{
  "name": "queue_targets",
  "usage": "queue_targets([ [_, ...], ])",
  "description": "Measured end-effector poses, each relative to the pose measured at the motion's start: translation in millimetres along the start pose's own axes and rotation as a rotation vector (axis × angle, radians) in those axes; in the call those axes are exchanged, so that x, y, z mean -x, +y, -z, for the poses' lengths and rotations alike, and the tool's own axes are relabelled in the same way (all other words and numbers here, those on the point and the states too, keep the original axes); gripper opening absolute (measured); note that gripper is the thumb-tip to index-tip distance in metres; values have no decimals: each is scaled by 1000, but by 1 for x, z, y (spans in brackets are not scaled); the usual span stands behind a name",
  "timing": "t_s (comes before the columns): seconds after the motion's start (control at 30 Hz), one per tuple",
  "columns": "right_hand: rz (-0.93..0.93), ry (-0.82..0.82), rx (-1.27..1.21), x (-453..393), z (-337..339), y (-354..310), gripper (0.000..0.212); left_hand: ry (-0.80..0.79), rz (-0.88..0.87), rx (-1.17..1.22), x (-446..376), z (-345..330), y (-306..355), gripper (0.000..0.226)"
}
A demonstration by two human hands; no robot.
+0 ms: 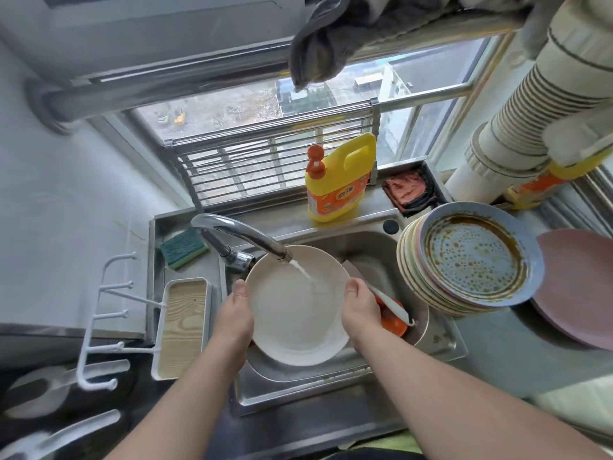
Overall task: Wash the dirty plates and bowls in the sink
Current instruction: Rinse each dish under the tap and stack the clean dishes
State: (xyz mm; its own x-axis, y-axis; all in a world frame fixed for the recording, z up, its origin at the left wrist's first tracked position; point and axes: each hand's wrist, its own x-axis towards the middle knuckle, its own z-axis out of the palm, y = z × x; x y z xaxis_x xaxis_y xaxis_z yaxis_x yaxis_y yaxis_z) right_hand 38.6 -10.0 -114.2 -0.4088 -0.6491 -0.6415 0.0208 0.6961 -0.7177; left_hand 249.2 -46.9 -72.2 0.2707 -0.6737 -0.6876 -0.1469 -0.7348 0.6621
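Both hands are holding a white plate (297, 307) over the sink (441, 340), right under the faucet (238, 235). The left hand (234, 318) is gripping the plate's left rim, thumb on the upper face and the other fingers hidden beneath it. The right hand (360, 310) is gripping the right rim the same way, thumb curled over the edge. Water (303, 270) is running from the faucet spout onto the plate's far half, and the plate's face is looking clean and wet.

Just right of the plate, down in the sink, an orange bowl (393, 322) is lying with a white brush handle (394, 305) resting across it; the right hand is partly covering both. Right of the sink, a stack of plates (421, 283) is sitting on the counter, and its top blue plate (476, 254) is carrying brown sauce stains. Farther right of the stack, a pink plate (577, 287) is lying on its own.

Behind the sink, a yellow soap bottle (341, 179) is standing on the ledge, with a dark cloth (406, 190) to its right. Left of the faucet, a green sponge (184, 248) is lying on the sink's rim, and nearer the camera a white tray (182, 327) is sitting beside a white hook rack (109, 320).
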Motion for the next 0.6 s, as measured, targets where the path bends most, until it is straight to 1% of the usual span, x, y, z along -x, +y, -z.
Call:
queue_targets([
  [0.07, 122, 27, 71, -4, 3, -6, 29, -16, 56, 47, -4, -2, -7, 50],
  [0.13, 215, 35, 163, -8, 13, -14, 30, -59, 161, 112, -6, -7, -15, 46],
  [0.2, 291, 43, 266, -14, 26, -23, 28, -101, 283, 230, -5, -17, -22, 48],
  [0.27, 327, 35, 364, -21, 39, -30, 29, -124, 355, 295, 2, -28, -25, 52],
  [0.4, 303, -27, 474, -24, 62, -40, 37, -150, 415, 299, 15, -46, -28, 58],
  [0.47, 263, -46, 487, -23, 71, -40, 44, -164, 432, 290, 15, -53, -32, 61],
  [0.6, 205, -48, 464, -17, 87, -27, 46, -206, 464, 282, 18, -65, -37, 61],
])
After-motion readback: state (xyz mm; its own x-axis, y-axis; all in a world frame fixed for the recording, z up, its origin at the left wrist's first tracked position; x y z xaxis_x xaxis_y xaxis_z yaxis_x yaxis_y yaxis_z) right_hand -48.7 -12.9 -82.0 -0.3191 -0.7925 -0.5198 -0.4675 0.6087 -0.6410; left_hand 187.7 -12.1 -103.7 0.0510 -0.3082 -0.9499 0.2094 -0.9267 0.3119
